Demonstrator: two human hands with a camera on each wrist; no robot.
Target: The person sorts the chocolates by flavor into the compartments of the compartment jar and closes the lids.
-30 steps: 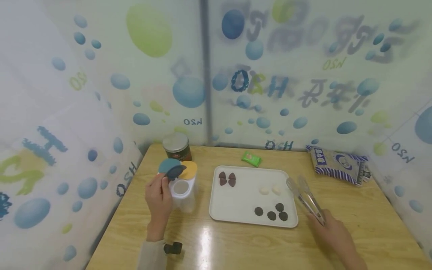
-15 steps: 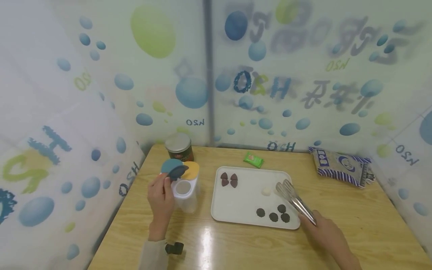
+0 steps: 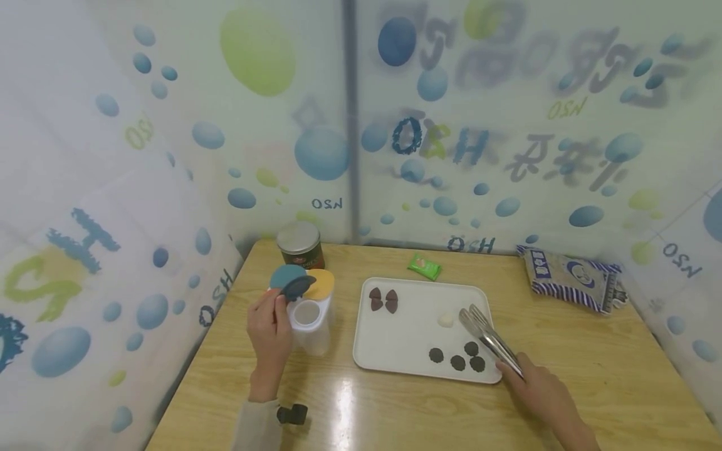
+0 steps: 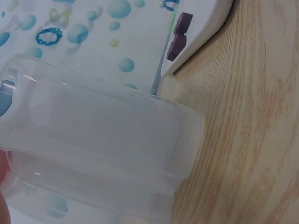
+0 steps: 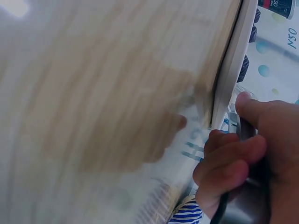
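My left hand (image 3: 269,332) holds up the dark flip lid (image 3: 296,287) of a clear plastic container (image 3: 309,319) that has blue and yellow lids beside it; the container wall (image 4: 93,149) fills the left wrist view. My right hand (image 3: 536,391) grips metal tongs (image 3: 489,339) whose tips reach over the white tray (image 3: 412,341), near a white piece (image 3: 445,320). Only one white piece shows; the tongs cover the spot beside it. On the tray lie dark round cookies (image 3: 458,360) and brown pieces (image 3: 382,299). In the right wrist view my fingers (image 5: 233,161) curl round the tongs' handle.
A brown can with a silver lid (image 3: 299,244) stands at the back left. A green packet (image 3: 424,266) lies behind the tray and a blue-striped bag (image 3: 570,279) at the back right. Printed curtain walls close the wooden table (image 3: 395,413) on three sides.
My right hand has moved the tongs leftward over the tray, to the white pieces, one of which is now covered. The left hand keeps holding the lid.
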